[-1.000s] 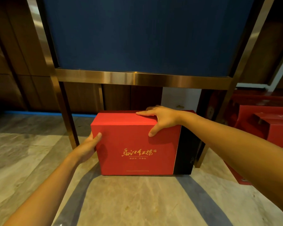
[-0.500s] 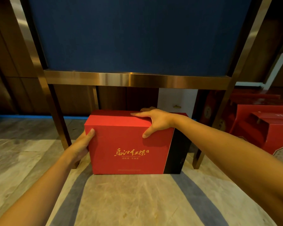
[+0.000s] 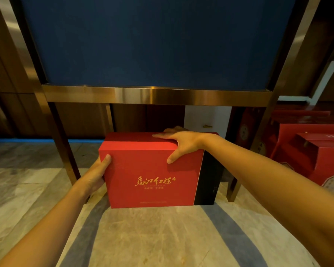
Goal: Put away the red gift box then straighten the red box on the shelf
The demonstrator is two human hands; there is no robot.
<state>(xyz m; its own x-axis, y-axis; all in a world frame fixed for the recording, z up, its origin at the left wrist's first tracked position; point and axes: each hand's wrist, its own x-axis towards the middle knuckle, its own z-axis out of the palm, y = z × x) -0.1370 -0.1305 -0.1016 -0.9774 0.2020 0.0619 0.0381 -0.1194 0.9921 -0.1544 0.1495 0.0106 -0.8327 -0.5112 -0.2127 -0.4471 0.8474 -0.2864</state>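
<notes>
Fingers of left hand (image 3: 96,175) gripped left side of red gift box (image 3: 152,170); right hand (image 3: 178,143) clamped top edge. Box stood upright on floor (image 3: 162,237), long axis crosswise, under shelf frame (image 3: 154,95).

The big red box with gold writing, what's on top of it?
Only the right hand lies on top of the red cardboard gift box, fingers flat. What lies under that hand is covered.
</notes>
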